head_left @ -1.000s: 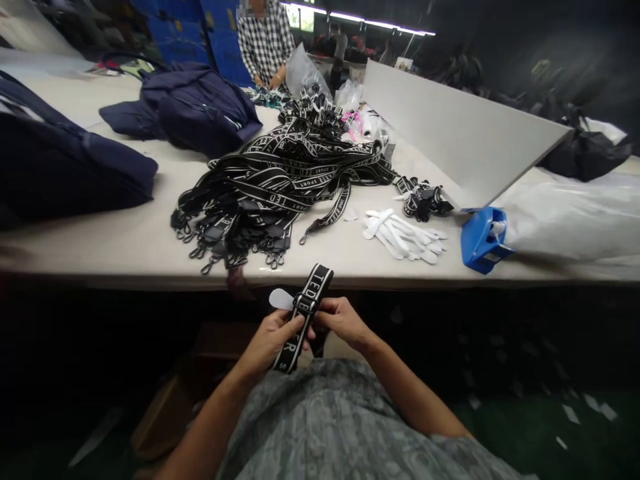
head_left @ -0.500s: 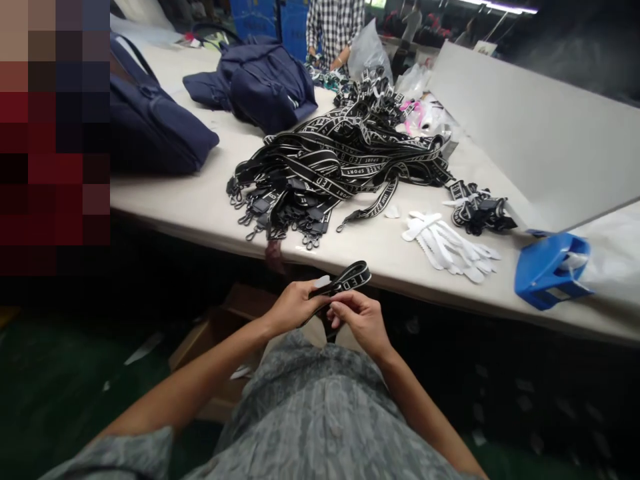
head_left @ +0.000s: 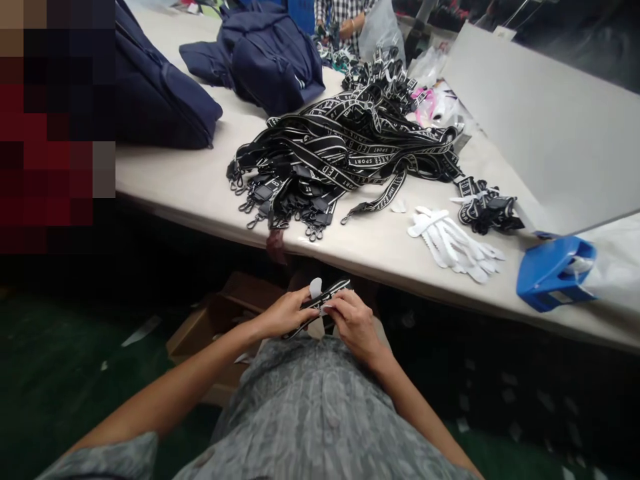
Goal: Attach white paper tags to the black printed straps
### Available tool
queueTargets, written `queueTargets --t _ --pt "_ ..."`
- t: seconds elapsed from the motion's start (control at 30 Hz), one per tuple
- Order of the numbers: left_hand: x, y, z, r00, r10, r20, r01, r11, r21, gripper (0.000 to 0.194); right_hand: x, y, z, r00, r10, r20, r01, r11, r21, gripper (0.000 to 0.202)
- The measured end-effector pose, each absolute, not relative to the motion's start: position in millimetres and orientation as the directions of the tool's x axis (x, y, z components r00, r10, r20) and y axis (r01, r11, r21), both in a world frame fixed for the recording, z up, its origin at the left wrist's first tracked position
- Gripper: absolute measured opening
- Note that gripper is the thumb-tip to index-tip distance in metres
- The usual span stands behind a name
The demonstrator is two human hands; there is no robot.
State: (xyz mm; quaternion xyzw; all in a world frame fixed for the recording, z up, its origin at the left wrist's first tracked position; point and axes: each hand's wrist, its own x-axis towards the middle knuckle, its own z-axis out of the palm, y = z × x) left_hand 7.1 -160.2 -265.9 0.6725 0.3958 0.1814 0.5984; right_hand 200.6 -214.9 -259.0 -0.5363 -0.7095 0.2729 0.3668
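In front of my waist, my left hand [head_left: 286,313] is closed around a folded black webbing strap [head_left: 341,285] with white edge lines. A white plastic tie [head_left: 315,287] sticks up with its rounded end above my left fingers. My right hand [head_left: 354,325] pinches at the near side of the folds, where a bit of white shows at the fingertips. How the tie runs around the strap is partly hidden by my fingers. On the table lies a large heap of similar lettered straps [head_left: 360,160] with metal hooks.
Loose white toothed ties [head_left: 453,243] lie at the table's front right, near a tied strap bundle [head_left: 485,207] and a blue container [head_left: 555,273]. Navy bags [head_left: 273,63] occupy the left. A person in a checked shirt [head_left: 345,10] stands behind. Below is a cardboard box [head_left: 200,327].
The folded strap has tilted and its loop has dropped toward my right hand. My right fingers have moved in against the folds. More of the white tie stands up beside my left hand.
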Motion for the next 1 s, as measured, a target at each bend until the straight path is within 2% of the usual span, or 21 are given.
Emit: queueTargets --t 0.03,0.1,0.17,0.23,0.33,0.43,0.53,0.63,0.83,1.0 --pt "6.7 -161.5 -267.6 0.622 0.751 -0.223 0.317 0.019 0.948 0.035 200.9 -214.2 -260.1 -0.162 0.942 0.295 0.587 0.332 -0.738 0.022" --pt "7.1 -163.6 -268.1 0.616 0.758 -0.212 0.322 0.004 0.947 0.037 202.7 -211.6 -263.3 -0.176 0.926 0.335 0.564 0.374 -0.736 0.019" --pt "9.5 -165.2 -265.4 0.602 0.771 -0.209 0.334 -0.005 0.943 0.041 204.9 -207.9 -268.5 -0.212 0.942 0.259 0.481 0.331 -0.812 0.016" --pt "14.0 -167.3 -261.3 0.616 0.764 -0.189 0.347 -0.049 0.936 0.046 206.4 -205.2 -274.7 -0.225 0.965 0.139 0.392 0.220 -0.893 0.014" --pt "23.5 -175.1 -257.7 0.640 0.755 -0.142 0.322 -0.095 0.942 0.044 206.7 -208.6 -279.9 -0.093 0.995 0.044 0.317 0.071 -0.946 0.014" --pt "30.9 -190.1 -259.9 0.557 0.811 -0.179 0.320 -0.011 0.947 0.027 205.0 -221.6 -277.5 0.027 1.000 -0.005 0.283 -0.012 -0.959 0.017" --pt "30.2 -204.0 -264.4 0.457 0.853 -0.254 0.332 0.102 0.938 0.017 201.7 -235.5 -273.7 0.041 0.999 -0.011 0.299 -0.023 -0.954 0.015" --pt "24.0 -207.1 -265.4 0.411 0.868 -0.280 0.276 0.174 0.945 0.020 197.1 -241.9 -271.4 0.022 0.998 -0.065 0.289 -0.069 -0.955 0.016" --pt "18.7 -198.4 -263.2 0.449 0.853 -0.267 0.181 0.205 0.962 0.020 188.7 -239.4 -266.3 -0.019 0.982 -0.186 0.180 -0.180 -0.967 0.017" --pt "17.9 -200.1 -274.9 0.492 0.793 -0.358 0.112 0.350 0.930 0.022 188.3 -238.1 -271.9 0.038 0.927 -0.373 0.041 -0.374 -0.927 0.026"
